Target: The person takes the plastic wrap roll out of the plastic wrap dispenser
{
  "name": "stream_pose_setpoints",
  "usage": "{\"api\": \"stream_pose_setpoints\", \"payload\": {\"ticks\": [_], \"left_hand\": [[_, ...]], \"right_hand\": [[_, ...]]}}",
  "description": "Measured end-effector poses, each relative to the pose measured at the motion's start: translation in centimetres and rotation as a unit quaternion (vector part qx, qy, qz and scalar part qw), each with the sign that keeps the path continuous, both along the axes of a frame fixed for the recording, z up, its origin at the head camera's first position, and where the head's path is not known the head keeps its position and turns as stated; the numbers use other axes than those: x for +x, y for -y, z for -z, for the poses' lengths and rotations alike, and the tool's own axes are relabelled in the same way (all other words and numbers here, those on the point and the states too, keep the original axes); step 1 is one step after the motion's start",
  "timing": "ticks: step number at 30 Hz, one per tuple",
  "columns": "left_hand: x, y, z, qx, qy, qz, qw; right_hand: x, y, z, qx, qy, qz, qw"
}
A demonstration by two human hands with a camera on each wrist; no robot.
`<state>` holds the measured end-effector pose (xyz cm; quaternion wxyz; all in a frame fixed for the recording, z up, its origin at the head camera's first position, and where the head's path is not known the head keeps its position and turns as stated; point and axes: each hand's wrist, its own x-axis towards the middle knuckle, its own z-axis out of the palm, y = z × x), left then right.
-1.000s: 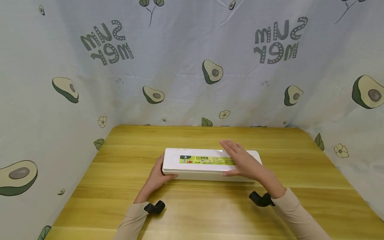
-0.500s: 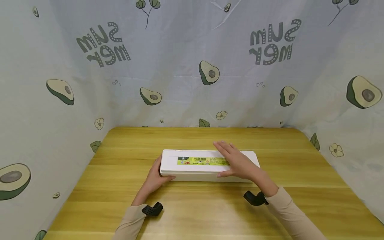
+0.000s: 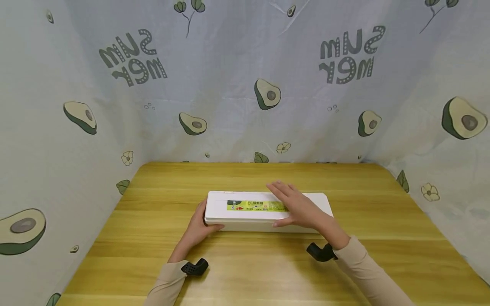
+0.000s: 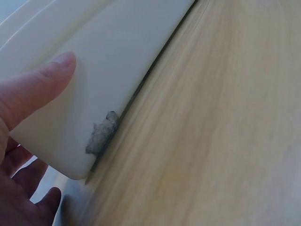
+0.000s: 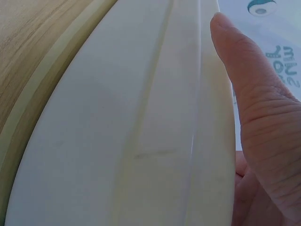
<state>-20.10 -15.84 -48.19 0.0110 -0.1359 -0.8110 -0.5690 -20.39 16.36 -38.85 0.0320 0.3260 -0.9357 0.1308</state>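
A long white cling film box (image 3: 245,225) with a yellow-green label (image 3: 256,206) on its lid lies lengthwise across the wooden table. My left hand (image 3: 199,225) holds its left end, thumb (image 4: 40,87) along the front face and fingers around the end. Over the right half of the lid is my right hand (image 3: 300,208), fingers extended toward the back edge and thumb at the front edge. It covers the right part of the label. A grey, crumpled patch (image 4: 102,134) shows low on the front face near the left corner in the left wrist view.
The wooden table (image 3: 260,272) reaches back to a pale curtain (image 3: 229,55) printed with avocados, which hangs behind and on both sides. Black wrist mounts (image 3: 195,267) sit at both sleeve cuffs.
My right hand has slid left along the lid, covering more of the label. The left hand keeps its hold on the end. The head view has shifted slightly.
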Motion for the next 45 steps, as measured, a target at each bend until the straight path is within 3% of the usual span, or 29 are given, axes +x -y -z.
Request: {"api": "stream_pose_setpoints", "payload": {"ticks": [5, 11, 20, 45], "left_hand": [[0.4, -0.2, -0.2, 0.001, 0.006, -0.005, 1.0000], [1.1, -0.6, -1.9, 0.013, 0.000, -0.004, 0.9999], [0.3, 0.1, 0.2, 0.004, 0.000, -0.007, 1.0000], [0.1, 0.0, 0.1, 0.011, -0.013, 0.003, 0.9998]], "right_hand": [[0.1, 0.4, 0.3, 0.001, 0.005, -0.005, 1.000], [0.0, 0.7, 0.2, 0.000, 0.008, -0.010, 1.000], [-0.2, 1.3, 0.3, 0.003, 0.008, -0.015, 1.000], [-0.4, 2.2, 0.2, 0.049, -0.008, -0.030, 0.998]]}}
